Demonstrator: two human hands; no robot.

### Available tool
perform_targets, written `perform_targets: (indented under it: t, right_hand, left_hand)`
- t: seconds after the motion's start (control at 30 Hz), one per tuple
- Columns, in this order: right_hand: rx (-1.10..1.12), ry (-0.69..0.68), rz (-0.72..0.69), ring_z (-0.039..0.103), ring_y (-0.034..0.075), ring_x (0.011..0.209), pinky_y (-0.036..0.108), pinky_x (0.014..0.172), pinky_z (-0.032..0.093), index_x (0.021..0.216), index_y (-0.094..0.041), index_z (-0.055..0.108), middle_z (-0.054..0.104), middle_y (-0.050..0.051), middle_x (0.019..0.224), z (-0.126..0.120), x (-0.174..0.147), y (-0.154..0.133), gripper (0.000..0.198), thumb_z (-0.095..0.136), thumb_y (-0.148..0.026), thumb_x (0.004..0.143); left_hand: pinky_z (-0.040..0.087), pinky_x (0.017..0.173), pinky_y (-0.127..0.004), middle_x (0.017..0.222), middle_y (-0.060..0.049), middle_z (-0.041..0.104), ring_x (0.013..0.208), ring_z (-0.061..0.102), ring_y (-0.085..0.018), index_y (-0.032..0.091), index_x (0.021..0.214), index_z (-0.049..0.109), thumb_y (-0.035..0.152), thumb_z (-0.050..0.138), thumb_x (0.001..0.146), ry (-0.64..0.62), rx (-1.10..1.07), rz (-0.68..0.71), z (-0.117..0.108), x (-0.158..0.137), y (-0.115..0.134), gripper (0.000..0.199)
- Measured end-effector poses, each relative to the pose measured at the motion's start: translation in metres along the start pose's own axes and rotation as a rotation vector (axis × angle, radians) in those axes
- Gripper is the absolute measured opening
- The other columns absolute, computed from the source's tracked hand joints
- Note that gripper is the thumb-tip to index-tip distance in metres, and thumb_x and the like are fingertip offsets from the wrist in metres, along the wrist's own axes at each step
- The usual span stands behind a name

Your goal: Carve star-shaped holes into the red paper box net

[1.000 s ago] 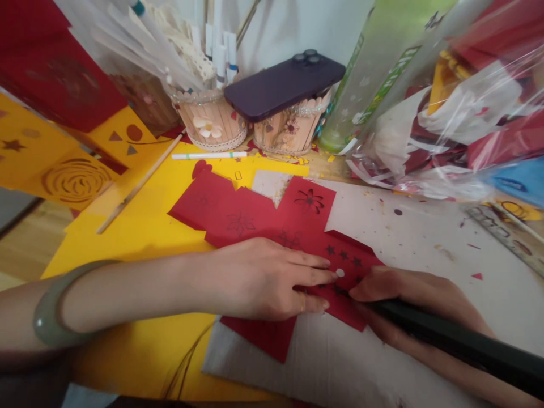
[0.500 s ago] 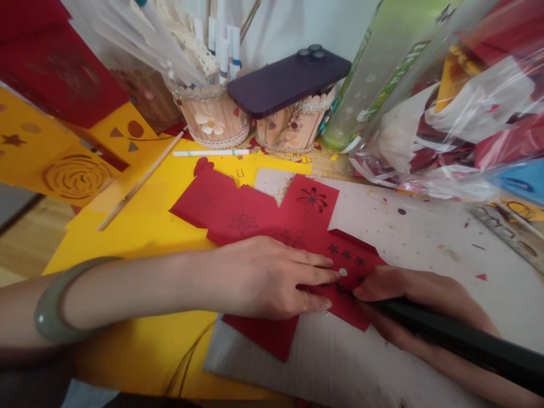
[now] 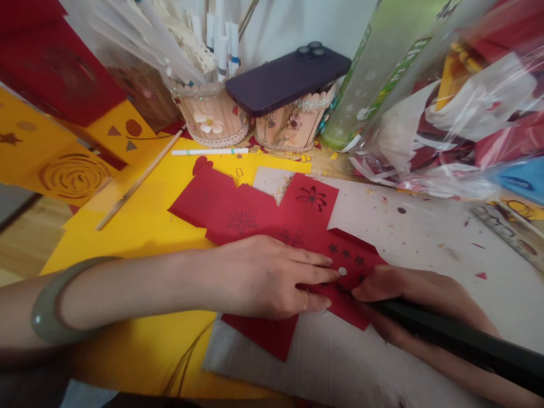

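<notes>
A red paper cutout (image 3: 263, 209), shaped like an unfolded box, lies across yellow paper (image 3: 140, 226) and a grey-white board (image 3: 263, 345). Flower and star shapes are drawn or cut in it. My left hand (image 3: 272, 277) rests flat on the red paper, fingers stretched out beside the stars. In my right hand (image 3: 395, 289), the fingers close round a thick dark pen-like tool (image 3: 450, 334). Its tip meets the paper near the lower stars and is hidden by my fingers. A small round white spot (image 3: 342, 271) shows by my left fingertips.
Behind stand two decorated stick pots (image 3: 210, 122), with a dark phone (image 3: 289, 79) lying across the right one. A green-patterned clear container (image 3: 378, 73) and a plastic bag of scraps (image 3: 459, 124) are at right. A thin wooden stick (image 3: 140, 181) lies at left; a ruler (image 3: 505, 235) at right.
Almost nothing differs. The view has shifted very slightly; both hands and the red paper keep their places, and the tool stays in my right hand.
</notes>
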State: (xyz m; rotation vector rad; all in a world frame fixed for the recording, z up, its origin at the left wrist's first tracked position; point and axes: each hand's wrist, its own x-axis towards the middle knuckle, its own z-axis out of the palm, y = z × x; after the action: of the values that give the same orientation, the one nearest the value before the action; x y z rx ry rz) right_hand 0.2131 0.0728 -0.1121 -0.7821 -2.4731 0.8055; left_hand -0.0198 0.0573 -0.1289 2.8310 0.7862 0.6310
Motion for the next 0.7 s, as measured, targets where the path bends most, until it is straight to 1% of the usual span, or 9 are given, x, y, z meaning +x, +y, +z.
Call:
perform_targets:
  t: [0.13,0.33,0.5,0.6,0.7]
  right_hand:
    - [0.004,0.002,-0.021,0.063,0.006,0.057,0.010,0.052,0.047,0.086,-0.028,0.050,0.065,-0.007,0.068,0.0006,0.0012,-0.0025,0.021,0.050,-0.009,0.078]
    - [-0.016,-0.001,-0.049,0.061,0.007,0.051,0.015,0.047,0.045,0.087,-0.027,0.048,0.062,-0.005,0.063,0.0028,0.0018,-0.0027,0.020,0.049,-0.008,0.079]
    - [-0.036,-0.031,-0.105,0.062,0.011,0.053,0.020,0.047,0.044,0.089,-0.025,0.045,0.061,-0.002,0.063,0.0010,0.0018,-0.0034,0.024,0.047,-0.004,0.077]
    - [-0.043,-0.036,-0.107,0.062,0.012,0.054,0.020,0.047,0.044,0.089,-0.025,0.045,0.061,-0.002,0.063,0.0001,0.0022,-0.0039,0.024,0.046,-0.005,0.078]
    - [-0.045,-0.030,-0.097,0.061,0.012,0.053,0.020,0.047,0.043,0.089,-0.025,0.045,0.060,-0.003,0.062,-0.0007,0.0005,-0.0030,0.023,0.046,-0.005,0.078]
  left_hand:
    - [0.051,0.083,-0.019,0.113,-0.001,0.066,0.101,0.064,-0.012,0.013,0.108,0.065,0.032,0.045,0.095,0.021,-0.045,-0.028,-0.0026,0.0023,0.0008,0.031]
    - [0.052,0.084,-0.021,0.116,0.000,0.065,0.104,0.063,-0.012,0.015,0.107,0.066,0.030,0.045,0.095,0.004,-0.012,0.010,-0.0043,0.0013,0.0010,0.028]
    - [0.049,0.090,-0.020,0.119,-0.001,0.063,0.109,0.060,-0.012,0.015,0.107,0.066,0.029,0.038,0.098,-0.019,-0.005,0.023,-0.0070,0.0010,-0.0002,0.033]
    - [0.050,0.089,-0.021,0.119,-0.002,0.063,0.109,0.060,-0.012,0.015,0.107,0.066,0.028,0.036,0.098,-0.047,-0.009,0.032,-0.0089,0.0012,-0.0015,0.034]
    - [0.050,0.088,-0.022,0.121,-0.001,0.062,0.111,0.059,-0.013,0.018,0.107,0.067,0.027,0.039,0.097,-0.064,0.001,0.049,-0.0090,0.0003,-0.0019,0.031]
